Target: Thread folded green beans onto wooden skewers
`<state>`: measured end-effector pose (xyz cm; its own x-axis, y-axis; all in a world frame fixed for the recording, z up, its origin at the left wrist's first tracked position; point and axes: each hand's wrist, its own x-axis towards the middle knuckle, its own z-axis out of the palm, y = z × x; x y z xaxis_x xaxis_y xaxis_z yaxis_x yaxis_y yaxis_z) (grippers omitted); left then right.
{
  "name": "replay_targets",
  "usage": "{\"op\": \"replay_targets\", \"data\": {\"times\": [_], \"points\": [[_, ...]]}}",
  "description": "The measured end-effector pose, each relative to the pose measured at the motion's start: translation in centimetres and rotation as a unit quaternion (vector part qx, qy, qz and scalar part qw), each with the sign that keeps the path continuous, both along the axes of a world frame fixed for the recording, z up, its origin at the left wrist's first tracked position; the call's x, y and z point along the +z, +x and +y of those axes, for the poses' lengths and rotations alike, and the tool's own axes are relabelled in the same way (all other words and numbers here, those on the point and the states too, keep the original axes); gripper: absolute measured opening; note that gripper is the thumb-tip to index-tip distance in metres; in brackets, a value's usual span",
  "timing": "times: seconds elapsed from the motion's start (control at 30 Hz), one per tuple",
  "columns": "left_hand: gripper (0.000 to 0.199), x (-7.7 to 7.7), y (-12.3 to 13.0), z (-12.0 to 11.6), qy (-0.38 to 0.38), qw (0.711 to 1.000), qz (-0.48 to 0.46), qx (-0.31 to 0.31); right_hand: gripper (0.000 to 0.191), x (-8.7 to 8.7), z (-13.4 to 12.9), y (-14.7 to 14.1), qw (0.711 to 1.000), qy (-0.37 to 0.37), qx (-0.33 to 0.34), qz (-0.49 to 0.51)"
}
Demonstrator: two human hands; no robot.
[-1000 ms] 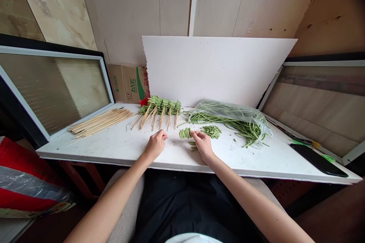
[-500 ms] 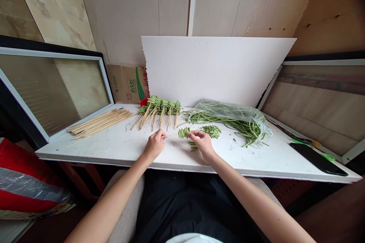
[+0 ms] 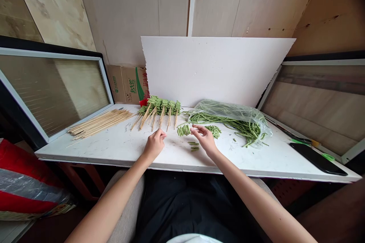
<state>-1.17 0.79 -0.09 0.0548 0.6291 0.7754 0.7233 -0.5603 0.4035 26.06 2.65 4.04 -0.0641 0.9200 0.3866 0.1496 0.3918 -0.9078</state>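
My left hand (image 3: pixel 155 142) pinches the end of a thin wooden skewer, which carries a row of short green bean pieces (image 3: pixel 183 130) above the table. Just right of that row is my right hand (image 3: pixel 203 137), its thumb and fingers apart with nothing visible between them. Below it, a few cut pieces (image 3: pixel 193 146) lie on the white table (image 3: pixel 171 158). A pile of cut bean pieces (image 3: pixel 213 131) sits behind my right hand. Farther back on the left, filled skewers (image 3: pixel 162 107) are stacked with their bare ends toward me.
Bare skewers (image 3: pixel 99 123) lie at the left. Long green beans (image 3: pixel 248 127) spill from a clear plastic bag (image 3: pixel 228 109) at the right. A black phone (image 3: pixel 318 158) and scissors (image 3: pixel 299 139) are near the right edge. A cardboard box (image 3: pixel 125 83) stands behind.
My right hand has come off the bean row, and its fingers have spread slightly. The bean row has shifted a little left; my left hand has barely moved.
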Motion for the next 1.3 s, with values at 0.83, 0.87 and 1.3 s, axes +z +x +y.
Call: {"op": "replay_targets", "data": {"times": [0.83, 0.87, 1.3], "points": [[0.014, 0.0, 0.0, 0.1, -0.030, 0.999, -0.013, 0.007, 0.014, -0.5, 1.8, 3.4, 0.958, 0.116, 0.055, -0.255], [0.014, 0.0, -0.1, 0.1, -0.030, 0.999, -0.016, 0.007, 0.016, -0.5, 1.9, 3.3, 0.962, 0.117, 0.038, -0.242], [0.015, -0.1, 0.1, 0.1, -0.020, 0.999, -0.022, 0.014, 0.040, -0.3, 1.5, 2.6, 0.973, -0.150, 0.097, 0.149]]}}
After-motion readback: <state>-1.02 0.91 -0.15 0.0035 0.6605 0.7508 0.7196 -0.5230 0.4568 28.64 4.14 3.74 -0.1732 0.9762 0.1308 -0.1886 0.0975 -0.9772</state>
